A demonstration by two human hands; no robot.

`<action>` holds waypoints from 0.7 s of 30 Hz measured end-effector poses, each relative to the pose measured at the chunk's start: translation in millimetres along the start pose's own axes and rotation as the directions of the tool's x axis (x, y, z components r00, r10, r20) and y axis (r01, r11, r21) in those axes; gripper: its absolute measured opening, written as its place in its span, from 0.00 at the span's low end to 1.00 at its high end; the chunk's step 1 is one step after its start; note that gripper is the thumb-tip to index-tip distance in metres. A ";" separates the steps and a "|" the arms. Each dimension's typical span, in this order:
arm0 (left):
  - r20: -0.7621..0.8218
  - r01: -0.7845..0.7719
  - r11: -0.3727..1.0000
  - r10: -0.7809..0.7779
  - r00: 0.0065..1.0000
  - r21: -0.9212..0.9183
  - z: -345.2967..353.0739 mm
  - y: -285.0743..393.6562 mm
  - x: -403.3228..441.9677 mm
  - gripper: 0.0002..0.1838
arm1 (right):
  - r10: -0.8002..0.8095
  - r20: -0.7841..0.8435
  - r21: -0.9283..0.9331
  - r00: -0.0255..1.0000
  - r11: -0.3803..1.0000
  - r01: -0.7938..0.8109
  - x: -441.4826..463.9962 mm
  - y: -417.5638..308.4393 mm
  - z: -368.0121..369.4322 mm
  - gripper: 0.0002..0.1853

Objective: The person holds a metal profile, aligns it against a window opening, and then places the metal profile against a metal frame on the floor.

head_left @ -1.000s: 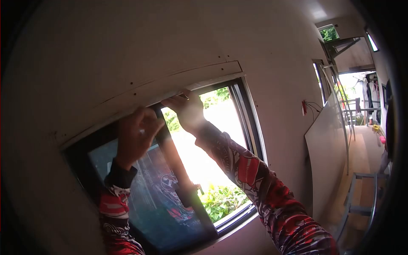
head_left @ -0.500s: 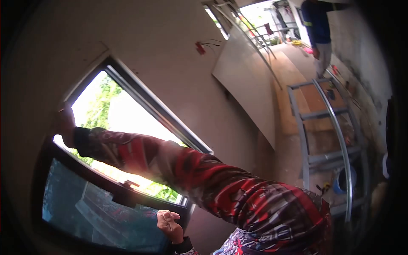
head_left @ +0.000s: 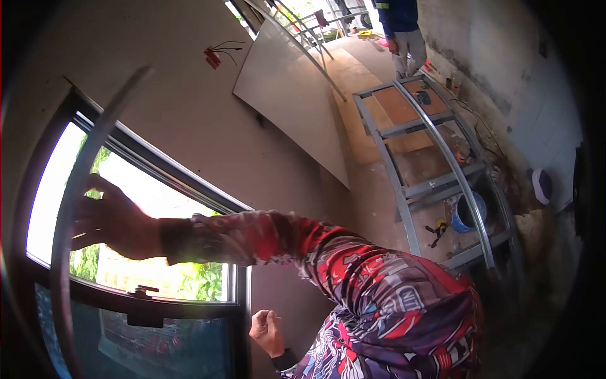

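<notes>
A long curved grey strip (head_left: 65,183) runs down the left side of the view, in front of the window. My right hand (head_left: 120,221) is at the strip's middle, its fingers bent round it and partly hidden behind it. Low in the view, my left hand (head_left: 267,331) is closed in a pinch near the window frame's lower right corner; anything between its fingertips is too small to make out. The dark-framed window (head_left: 238,278) has a bright opening above and a bluish glass pane (head_left: 158,347) below, with a latch (head_left: 145,316) on the bar between them.
Grey metal framework (head_left: 407,221) with a curved metal bar (head_left: 442,148) stands at the right, a blue bucket (head_left: 468,211) beside it. A large pale panel (head_left: 290,95) leans on the wall. Red connectors with wires (head_left: 213,58) stick out. Another person (head_left: 404,31) stands behind.
The view has swung right and down. My right hand has left the window's top edge and is now at the curved strip, which has come into view. My left hand has dropped low.
</notes>
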State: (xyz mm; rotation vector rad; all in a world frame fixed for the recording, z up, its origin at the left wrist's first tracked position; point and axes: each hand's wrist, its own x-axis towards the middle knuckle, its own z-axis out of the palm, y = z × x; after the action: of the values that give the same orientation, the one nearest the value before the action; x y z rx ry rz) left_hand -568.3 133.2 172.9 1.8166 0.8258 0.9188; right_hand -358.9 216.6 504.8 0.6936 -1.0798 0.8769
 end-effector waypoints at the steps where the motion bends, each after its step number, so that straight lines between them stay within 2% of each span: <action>1: 0.029 0.020 0.999 -0.019 0.999 -0.026 5.4 -2.7 -4.6 0.03 | 0.170 -0.258 0.107 0.951 0.983 -0.147 -24.9 -34.2 4.1 0.14; 2: 0.088 0.010 1.000 -0.010 0.996 0.003 9.4 -7.5 -7.2 0.04 | 0.100 -0.276 0.040 0.956 0.995 -0.093 -54.7 -51.4 -9.5 0.14; 3: 0.123 0.013 1.000 -0.015 0.992 0.017 14.1 -9.1 -9.0 0.04 | 0.019 -0.305 -0.171 0.952 0.983 -0.074 -82.0 -73.9 -11.8 0.14; 5: 0.191 0.021 0.999 -0.030 0.981 0.049 22.7 -10.9 -12.3 0.06 | -0.068 -0.498 -0.297 0.864 0.950 -0.097 -129.0 -116.7 -26.3 0.11; 6: 0.213 0.043 0.999 -0.042 0.976 0.001 29.3 -9.3 -12.9 0.08 | -0.113 -0.526 -0.264 0.843 0.964 -0.036 -150.3 -139.5 -22.9 0.09; 9: 0.296 -0.049 0.999 0.043 0.954 0.014 40.7 -15.2 -5.1 0.11 | -0.261 -0.638 -0.387 0.725 0.922 -0.008 -226.9 -199.9 -26.2 0.11; 10: 0.338 -0.150 0.986 0.116 0.934 0.077 42.2 -17.5 1.4 0.17 | -0.306 -0.696 -0.394 0.650 0.919 0.011 -251.2 -215.4 -22.5 0.10; 11: 0.344 -0.177 0.981 0.140 0.928 0.077 45.3 -17.7 6.7 0.17 | -0.322 -0.701 -0.408 0.636 0.913 0.012 -273.5 -230.0 -14.7 0.09; 13: 0.351 -0.241 0.968 0.203 0.914 0.068 57.6 -16.8 23.0 0.18 | -0.392 -0.792 -0.453 0.469 0.891 -0.020 -318.8 -253.9 3.0 0.11; 14: 0.390 -0.155 0.988 0.137 0.911 0.015 59.5 -27.1 30.1 0.10 | -0.432 -0.810 -0.477 0.397 0.879 -0.016 -350.3 -265.4 5.0 0.11; 16: 0.381 -0.037 0.977 0.117 0.917 -0.212 78.8 -15.6 39.0 0.05 | -0.518 -0.809 -0.547 0.278 0.836 -0.033 -405.6 -282.4 22.9 0.12; 17: 0.375 0.025 0.946 0.104 0.921 -0.323 89.3 -9.7 42.5 0.09 | -0.559 -0.802 -0.583 0.213 0.809 -0.075 -428.4 -287.3 33.8 0.13; 18: 0.491 0.121 0.930 0.070 0.868 -0.346 91.6 -10.3 50.4 0.29 | -0.580 -0.801 -0.595 0.149 0.799 -0.088 -450.0 -291.9 44.0 0.14; 21: 0.505 0.305 0.744 0.050 0.862 -0.595 120.8 23.4 55.3 0.41 | -0.567 -0.824 -0.565 0.008 0.819 -0.100 -496.6 -297.4 77.0 0.14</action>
State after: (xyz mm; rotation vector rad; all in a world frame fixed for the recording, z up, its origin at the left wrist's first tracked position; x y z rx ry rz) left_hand -434.1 119.9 170.6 1.2381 0.2318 0.5046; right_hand -240.4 -122.3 44.2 -0.3056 0.2428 0.4736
